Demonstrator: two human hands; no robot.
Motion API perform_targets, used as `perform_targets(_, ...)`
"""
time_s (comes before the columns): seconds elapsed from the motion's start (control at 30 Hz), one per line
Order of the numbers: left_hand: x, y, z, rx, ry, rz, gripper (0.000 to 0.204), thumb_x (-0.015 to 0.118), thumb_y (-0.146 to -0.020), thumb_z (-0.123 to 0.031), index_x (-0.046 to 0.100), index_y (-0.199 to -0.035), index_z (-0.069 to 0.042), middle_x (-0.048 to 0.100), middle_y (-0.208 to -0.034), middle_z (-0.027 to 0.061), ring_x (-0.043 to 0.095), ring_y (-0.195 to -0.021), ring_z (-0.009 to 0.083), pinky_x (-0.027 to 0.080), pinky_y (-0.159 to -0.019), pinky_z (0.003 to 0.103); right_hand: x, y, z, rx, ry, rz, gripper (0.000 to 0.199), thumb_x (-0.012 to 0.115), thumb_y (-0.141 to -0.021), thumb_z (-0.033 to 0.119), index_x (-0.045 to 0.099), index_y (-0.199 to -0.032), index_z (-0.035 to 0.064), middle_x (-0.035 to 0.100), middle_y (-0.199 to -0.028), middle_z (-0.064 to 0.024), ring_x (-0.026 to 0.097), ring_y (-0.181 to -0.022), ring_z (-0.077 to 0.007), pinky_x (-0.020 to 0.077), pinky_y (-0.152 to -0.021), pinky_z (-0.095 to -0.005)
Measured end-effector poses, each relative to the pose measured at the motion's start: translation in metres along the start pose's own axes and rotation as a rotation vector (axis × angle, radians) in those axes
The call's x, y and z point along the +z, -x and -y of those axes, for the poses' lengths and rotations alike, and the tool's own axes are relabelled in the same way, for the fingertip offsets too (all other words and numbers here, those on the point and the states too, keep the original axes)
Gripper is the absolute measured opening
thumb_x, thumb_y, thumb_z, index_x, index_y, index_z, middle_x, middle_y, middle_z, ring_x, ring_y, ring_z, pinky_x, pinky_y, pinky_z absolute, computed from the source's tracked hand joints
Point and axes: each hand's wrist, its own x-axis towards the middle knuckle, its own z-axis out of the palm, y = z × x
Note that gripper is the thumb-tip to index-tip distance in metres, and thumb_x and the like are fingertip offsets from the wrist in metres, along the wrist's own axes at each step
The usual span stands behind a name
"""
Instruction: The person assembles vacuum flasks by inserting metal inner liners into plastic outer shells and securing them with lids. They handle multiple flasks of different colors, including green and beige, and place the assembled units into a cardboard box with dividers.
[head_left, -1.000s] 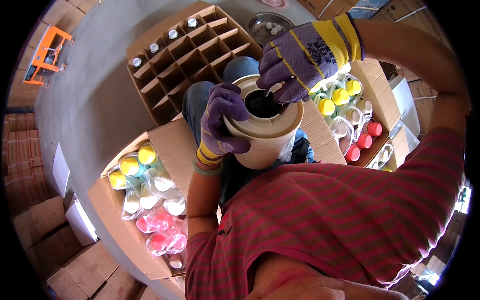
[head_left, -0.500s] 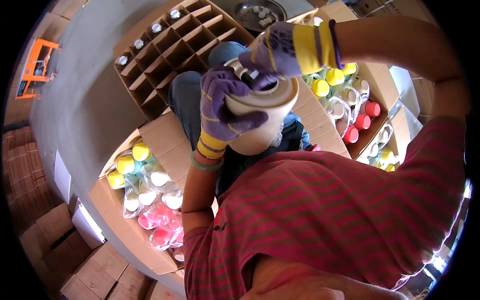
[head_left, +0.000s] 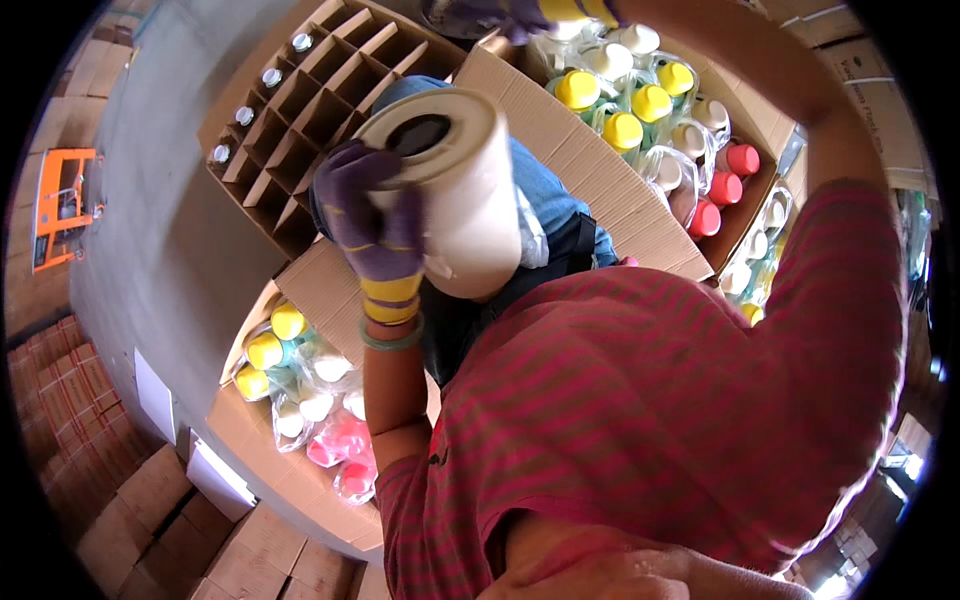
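Observation:
My left hand (head_left: 378,215), in a purple and yellow knitted glove, grips a white cylindrical flask body (head_left: 475,205). Its thumb and fingers curl round the side near the upper rim. The ringed end faces up, with a dark round opening (head_left: 418,134) in it. The body tilts over my lap, and clear plastic film (head_left: 532,235) shows beside it. My right hand (head_left: 510,18), gloved the same way, is stretched to the upper edge beyond the carton flap. Only part of it shows, so what its fingers do is hidden.
A divided carton (head_left: 330,85) stands ahead to the left, with silvery-white tips in its left cells. Open cartons of bagged flasks with yellow, white and red caps (head_left: 705,218) flank me. An orange metal frame (head_left: 62,208) and stacked boxes (head_left: 150,490) lie farther left.
My right hand has left the flask body's opening and moved up to the frame's edge, where the metal bowl was. My left hand keeps the body, now tilted and shifted left. The view has shifted.

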Motion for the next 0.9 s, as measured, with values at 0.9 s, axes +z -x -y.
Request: perform_targets(0.9, -0.066, 0.003, 0.057, -0.161, -0.349, 0.001, 0.021, 0.059, -0.093, -0.017, 0.058, -0.101, 0.002, 0.066, -0.105, 0.0184, 0.065, -0.101, 0.0304, 0.051, -0.090, 0.040, 0.076, 0.009, 0.071, 0.146, -1.658, 0.178, 0.029, 0.070, -0.090, 0.022, 0.065, -0.114, 0.0064, 0.069, -0.094, -0.0035, 0.069, -0.076, -0.0152, 0.0566, -0.065, -0.0276)
